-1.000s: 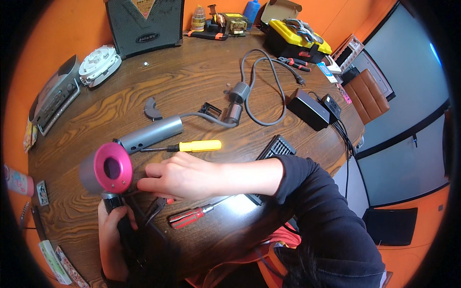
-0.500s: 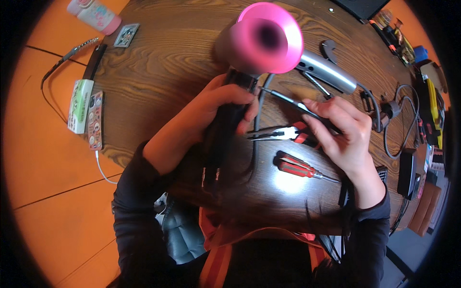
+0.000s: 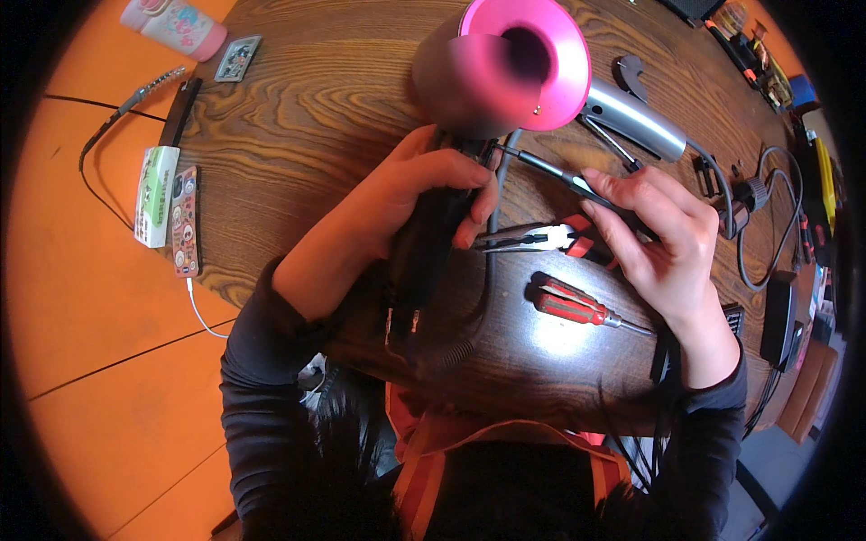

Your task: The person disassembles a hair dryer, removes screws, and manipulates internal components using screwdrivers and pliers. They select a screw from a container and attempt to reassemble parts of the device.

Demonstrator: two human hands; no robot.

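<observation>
My left hand (image 3: pixel 419 185) is closed around the black exposed handle (image 3: pixel 415 266) of a hair dryer with a grey-and-pink head (image 3: pixel 559 68). My right hand (image 3: pixel 663 230) grips a slim dark-and-silver screwdriver (image 3: pixel 541 164), whose tip meets the handle just below the head. Pliers (image 3: pixel 550 236) with red grips and a red-handled screwdriver (image 3: pixel 573 305) lie beneath and beside my right hand. Behind them are a silver tubular housing (image 3: pixel 649 119) and a grey curved piece (image 3: pixel 630 77).
The wooden table (image 3: pixel 298 117) also carries a pink-capped bottle (image 3: pixel 176 25), a phone (image 3: pixel 185 221), a white-green box (image 3: pixel 155 194), a looped grey cord (image 3: pixel 753 275), a black adapter (image 3: pixel 778 320) and a yellow toolbox (image 3: pixel 816 176). A brown chair (image 3: pixel 803 401) stands at right.
The view has tilted down and turned. My right hand, empty-looking a second ago, now holds the slim screwdriver against the handle. The dryer sits slightly farther right than half a second ago.
</observation>
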